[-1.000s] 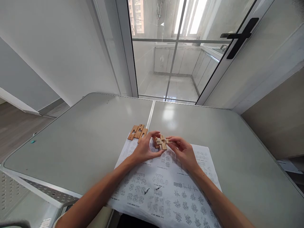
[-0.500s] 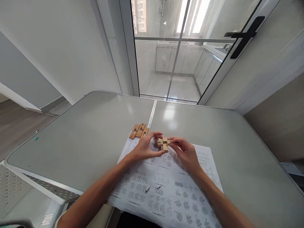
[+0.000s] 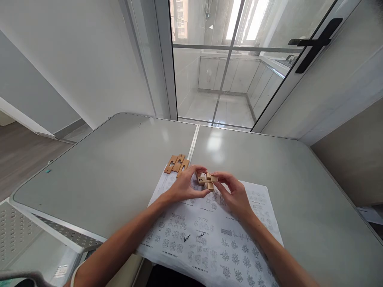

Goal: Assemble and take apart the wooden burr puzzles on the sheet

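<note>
Both hands hold a small wooden interlocking puzzle (image 3: 206,180) just above a printed instruction sheet (image 3: 209,235). My left hand (image 3: 185,187) curls round its left side, thumb below and fingers over the top. My right hand (image 3: 233,193) pinches a wooden bar on the puzzle's right end with thumb and fingertips. The number 3 is marked on one piece. Three loose notched wooden bars (image 3: 177,164) lie side by side on the table just past the sheet's far left corner, a short way from my left hand.
The grey folding table (image 3: 104,175) has a centre seam running away from me. Its front left edge has a metal rail (image 3: 60,235). Beyond the far edge stand a glass sliding door (image 3: 215,79) and a white wall. A small green speck (image 3: 48,171) lies near the left edge.
The camera has drifted slightly, shifting the scene right. My hands have turned the puzzle a little, with my right fingers still working the bar at its right end.
</note>
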The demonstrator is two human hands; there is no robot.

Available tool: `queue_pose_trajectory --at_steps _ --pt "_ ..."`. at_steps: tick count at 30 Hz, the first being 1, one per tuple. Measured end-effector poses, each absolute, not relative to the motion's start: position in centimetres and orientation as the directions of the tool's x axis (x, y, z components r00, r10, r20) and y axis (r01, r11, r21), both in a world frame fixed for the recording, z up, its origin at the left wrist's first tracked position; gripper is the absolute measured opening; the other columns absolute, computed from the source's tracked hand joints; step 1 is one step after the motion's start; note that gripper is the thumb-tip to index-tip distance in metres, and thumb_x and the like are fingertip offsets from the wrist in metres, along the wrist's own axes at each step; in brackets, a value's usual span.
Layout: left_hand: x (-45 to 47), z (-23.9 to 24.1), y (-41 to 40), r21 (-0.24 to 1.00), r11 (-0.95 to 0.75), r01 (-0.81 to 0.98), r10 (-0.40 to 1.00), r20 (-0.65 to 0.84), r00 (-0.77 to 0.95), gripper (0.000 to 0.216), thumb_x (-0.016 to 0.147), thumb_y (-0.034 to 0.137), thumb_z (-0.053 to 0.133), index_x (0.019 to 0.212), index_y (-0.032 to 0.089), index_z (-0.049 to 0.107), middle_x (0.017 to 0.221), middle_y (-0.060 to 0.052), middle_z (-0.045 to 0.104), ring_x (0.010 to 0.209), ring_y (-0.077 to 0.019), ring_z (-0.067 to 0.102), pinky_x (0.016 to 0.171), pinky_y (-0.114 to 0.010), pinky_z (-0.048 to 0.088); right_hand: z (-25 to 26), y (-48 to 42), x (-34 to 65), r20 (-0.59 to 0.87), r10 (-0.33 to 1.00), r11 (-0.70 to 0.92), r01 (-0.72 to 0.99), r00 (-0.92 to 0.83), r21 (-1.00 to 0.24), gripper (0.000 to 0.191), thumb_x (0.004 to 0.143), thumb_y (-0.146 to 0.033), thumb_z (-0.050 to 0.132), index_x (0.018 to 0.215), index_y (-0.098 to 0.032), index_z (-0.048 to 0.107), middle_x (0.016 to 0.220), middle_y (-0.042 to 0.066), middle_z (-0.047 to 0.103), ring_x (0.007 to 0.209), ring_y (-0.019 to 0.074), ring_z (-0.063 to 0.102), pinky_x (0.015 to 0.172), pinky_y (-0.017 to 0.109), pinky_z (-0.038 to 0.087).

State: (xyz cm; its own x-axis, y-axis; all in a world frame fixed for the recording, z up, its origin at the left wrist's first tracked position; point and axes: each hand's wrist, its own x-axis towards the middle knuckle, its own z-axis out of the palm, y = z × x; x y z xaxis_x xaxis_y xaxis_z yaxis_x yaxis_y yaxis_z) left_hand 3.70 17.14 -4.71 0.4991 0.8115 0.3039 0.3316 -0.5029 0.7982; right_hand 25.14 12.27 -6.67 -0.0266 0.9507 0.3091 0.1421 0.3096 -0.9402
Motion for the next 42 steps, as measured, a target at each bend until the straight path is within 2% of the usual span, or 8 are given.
queue_pose_trajectory --at_steps 7,15,19,24,29,42 --pt "3.8 -4.7 17.1 0.794 -0.5 0.345 0.829 0.322 0.458 0.065 0.074 0.033 0.088 0.131 0.024 0.058 0.129 -0.009 0.07 0.121 -0.0285 0.067 0.107 -0.043 0.053 -6.6 12.4 25.4 0.233 0.972 0.231 0.097 0.012 -0.968 0.025 0.098 -0.044 0.07 0.115 -0.026 0.072 0.118 0.008 0.076 0.101 0.0243 0.073 0.093 0.042 0.061" --pt "3.8 -4.6 17.2 0.813 -0.486 0.32 0.84 0.333 0.429 0.065 0.074 0.034 0.088 0.13 0.024 0.057 0.126 -0.008 0.072 0.12 -0.028 0.068 0.106 -0.043 0.053 -7.2 12.6 25.3 0.244 0.969 0.242 0.041 0.041 -0.969 0.027 0.095 -0.039 0.076 0.12 -0.029 0.072 0.123 0.007 0.074 0.116 0.026 0.07 0.105 0.045 0.057" --pt "3.7 -4.9 17.4 0.84 -0.47 0.27 0.845 0.34 0.413 0.067 0.074 0.034 0.089 0.131 0.023 0.056 0.127 -0.01 0.071 0.122 -0.0284 0.068 0.109 -0.045 0.053 -7.4 12.7 25.3 0.244 0.969 0.241 0.076 0.034 -0.967 0.027 0.095 -0.038 0.075 0.12 -0.027 0.071 0.119 0.008 0.075 0.114 0.0267 0.072 0.104 0.048 0.059" --pt "3.8 -5.4 17.6 0.857 -0.473 0.204 0.834 0.36 0.418 0.067 0.074 0.034 0.09 0.13 0.023 0.056 0.126 -0.011 0.07 0.122 -0.028 0.068 0.111 -0.045 0.054 -7.4 12.5 25.3 0.41 0.912 0.396 0.226 0.018 -0.89 0.016 0.1 -0.031 0.068 0.115 -0.027 0.071 0.116 0.007 0.073 0.105 0.0241 0.073 0.098 0.045 0.062" --pt "3.8 -5.7 17.6 0.842 -0.497 0.213 0.821 0.376 0.43 0.068 0.074 0.032 0.089 0.132 0.024 0.054 0.127 -0.011 0.07 0.12 -0.0274 0.068 0.11 -0.045 0.055 -7.1 12.4 25.3 0.5 0.865 0.479 0.345 -0.031 -0.807 0.018 0.102 -0.025 0.064 0.119 -0.029 0.069 0.117 0.007 0.072 0.109 0.025 0.07 0.095 0.045 0.061" --pt "3.7 -4.5 17.3 0.771 -0.568 0.287 0.791 0.415 0.449 0.061 0.075 0.029 0.086 0.128 0.024 0.057 0.123 -0.007 0.071 0.116 -0.0259 0.069 0.103 -0.042 0.055 -6.4 12.6 25.9 0.442 0.891 0.447 0.356 -0.102 -0.821 0.021 0.102 -0.021 0.063 0.12 -0.03 0.069 0.117 0.004 0.076 0.105 0.0238 0.073 0.092 0.04 0.061"
